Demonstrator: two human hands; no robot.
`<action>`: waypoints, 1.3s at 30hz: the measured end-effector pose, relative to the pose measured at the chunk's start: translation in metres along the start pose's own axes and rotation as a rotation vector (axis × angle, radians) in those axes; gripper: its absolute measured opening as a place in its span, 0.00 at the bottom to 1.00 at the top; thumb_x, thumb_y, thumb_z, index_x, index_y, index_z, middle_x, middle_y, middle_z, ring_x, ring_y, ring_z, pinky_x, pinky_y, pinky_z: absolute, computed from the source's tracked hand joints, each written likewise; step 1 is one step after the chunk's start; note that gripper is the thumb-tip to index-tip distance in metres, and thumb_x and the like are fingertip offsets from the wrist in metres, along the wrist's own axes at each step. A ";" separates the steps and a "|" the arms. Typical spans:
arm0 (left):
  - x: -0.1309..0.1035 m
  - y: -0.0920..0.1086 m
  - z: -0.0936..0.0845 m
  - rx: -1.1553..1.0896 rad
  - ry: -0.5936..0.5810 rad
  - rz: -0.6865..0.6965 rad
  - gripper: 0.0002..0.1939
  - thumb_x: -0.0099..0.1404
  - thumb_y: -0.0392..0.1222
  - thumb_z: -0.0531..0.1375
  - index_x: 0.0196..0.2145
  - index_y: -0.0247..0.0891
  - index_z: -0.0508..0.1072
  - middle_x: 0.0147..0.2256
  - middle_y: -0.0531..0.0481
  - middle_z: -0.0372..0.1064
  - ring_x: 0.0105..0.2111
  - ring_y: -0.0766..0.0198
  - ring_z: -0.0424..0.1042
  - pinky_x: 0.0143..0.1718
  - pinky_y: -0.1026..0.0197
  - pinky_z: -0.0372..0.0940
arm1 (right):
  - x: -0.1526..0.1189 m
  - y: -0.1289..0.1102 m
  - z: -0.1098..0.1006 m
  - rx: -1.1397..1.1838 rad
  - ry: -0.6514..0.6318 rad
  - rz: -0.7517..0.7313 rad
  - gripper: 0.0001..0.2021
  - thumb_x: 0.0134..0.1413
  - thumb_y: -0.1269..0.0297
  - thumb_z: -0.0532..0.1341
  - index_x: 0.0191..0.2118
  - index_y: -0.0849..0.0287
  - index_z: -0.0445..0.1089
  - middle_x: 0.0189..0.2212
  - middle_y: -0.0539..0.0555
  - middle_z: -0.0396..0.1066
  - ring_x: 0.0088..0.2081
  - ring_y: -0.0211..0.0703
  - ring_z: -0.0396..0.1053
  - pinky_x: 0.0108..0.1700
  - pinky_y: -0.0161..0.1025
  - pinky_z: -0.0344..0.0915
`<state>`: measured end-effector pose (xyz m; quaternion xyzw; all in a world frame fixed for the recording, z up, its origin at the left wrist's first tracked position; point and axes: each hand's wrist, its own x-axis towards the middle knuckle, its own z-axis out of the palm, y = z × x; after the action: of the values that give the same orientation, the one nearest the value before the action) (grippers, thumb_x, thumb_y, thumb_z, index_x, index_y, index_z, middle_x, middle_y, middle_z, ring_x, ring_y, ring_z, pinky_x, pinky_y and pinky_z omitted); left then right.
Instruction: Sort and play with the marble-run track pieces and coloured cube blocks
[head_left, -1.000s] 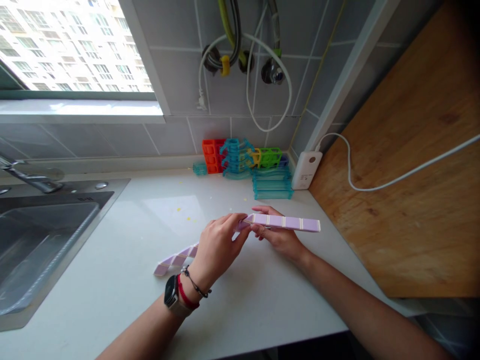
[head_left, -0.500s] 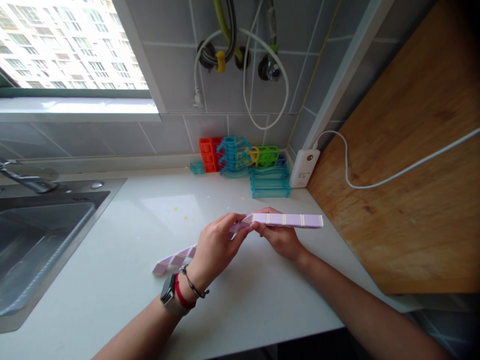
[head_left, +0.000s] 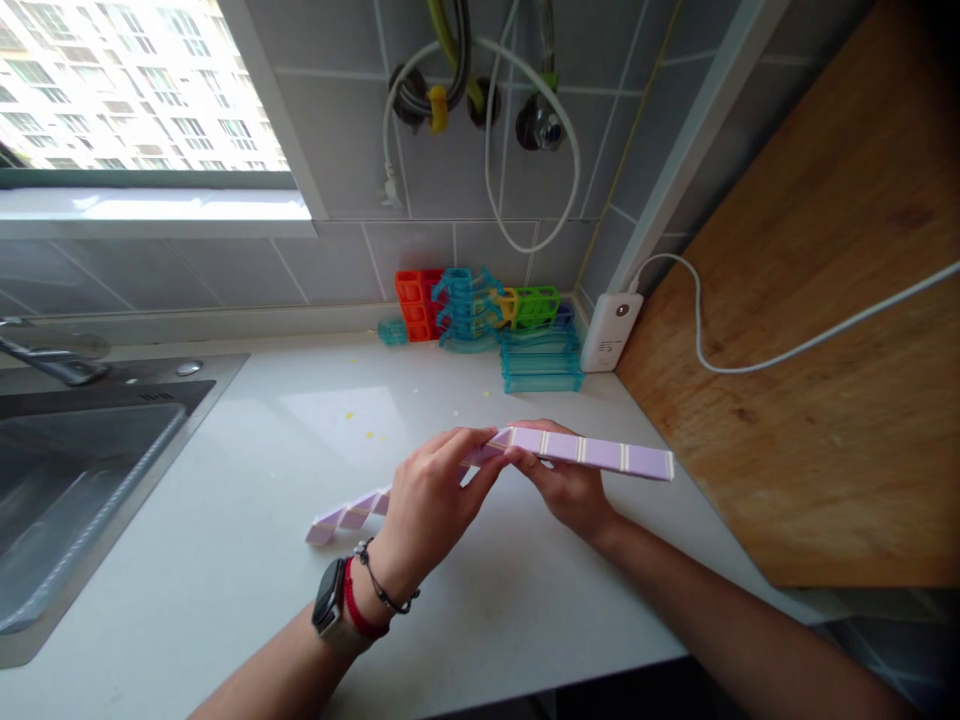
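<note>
Both hands hold a long purple and white snake puzzle (head_left: 600,455) made of jointed wedge segments, above the countertop. My left hand (head_left: 439,490) is closed around its middle, thumb and fingers pinching near a joint. Beyond that hand, the zigzag end of the puzzle slants down to the lower left. My right hand (head_left: 559,480) is closed too, gripping the puzzle just right of the same joint, with its thumb on the near side and fingers partly hidden behind. From there the straight section points to the right and tilts slightly down.
Against the back wall stand red blocks (head_left: 418,305), translucent blue plastic pieces (head_left: 541,360) and a green block (head_left: 537,307). A white power bank (head_left: 611,332) with a cable leans in the corner by a wooden board (head_left: 825,380). At left lies a sink (head_left: 90,480). Small yellow bits dot the countertop (head_left: 247,590).
The straight right section of the snake puzzle has swung, its free end now lower and farther right. Both hands keep their hold in nearly the same place.
</note>
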<state>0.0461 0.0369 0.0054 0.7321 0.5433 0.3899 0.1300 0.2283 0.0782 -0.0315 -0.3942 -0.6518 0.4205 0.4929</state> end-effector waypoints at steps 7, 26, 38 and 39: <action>0.002 0.000 -0.001 0.001 -0.043 -0.008 0.09 0.71 0.49 0.62 0.44 0.43 0.75 0.39 0.48 0.79 0.36 0.60 0.77 0.36 0.61 0.69 | 0.004 0.004 0.001 0.134 -0.021 0.098 0.15 0.56 0.48 0.69 0.39 0.55 0.76 0.28 0.51 0.73 0.27 0.41 0.67 0.31 0.39 0.66; 0.003 -0.011 0.004 0.121 -0.023 0.088 0.15 0.69 0.52 0.64 0.47 0.41 0.74 0.42 0.45 0.78 0.40 0.56 0.78 0.40 0.56 0.71 | 0.013 0.007 -0.001 0.678 -0.260 0.502 0.20 0.50 0.47 0.72 0.36 0.59 0.75 0.23 0.47 0.67 0.23 0.36 0.63 0.25 0.34 0.62; 0.002 -0.012 0.005 0.303 -0.124 -0.028 0.13 0.66 0.53 0.65 0.41 0.42 0.74 0.33 0.50 0.77 0.31 0.58 0.76 0.31 0.60 0.60 | 0.015 0.001 -0.002 0.606 -0.272 0.487 0.19 0.43 0.54 0.76 0.39 0.57 0.75 0.24 0.46 0.70 0.23 0.34 0.64 0.27 0.34 0.61; 0.001 -0.013 0.005 0.303 -0.123 -0.027 0.13 0.66 0.53 0.65 0.41 0.42 0.74 0.33 0.50 0.77 0.31 0.58 0.75 0.31 0.60 0.60 | 0.015 0.001 -0.002 0.610 -0.272 0.488 0.19 0.43 0.54 0.76 0.39 0.57 0.75 0.25 0.46 0.70 0.23 0.34 0.64 0.27 0.34 0.62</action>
<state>0.0411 0.0441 -0.0051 0.7584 0.5968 0.2560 0.0562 0.2275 0.0924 -0.0272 -0.3140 -0.4436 0.7472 0.3824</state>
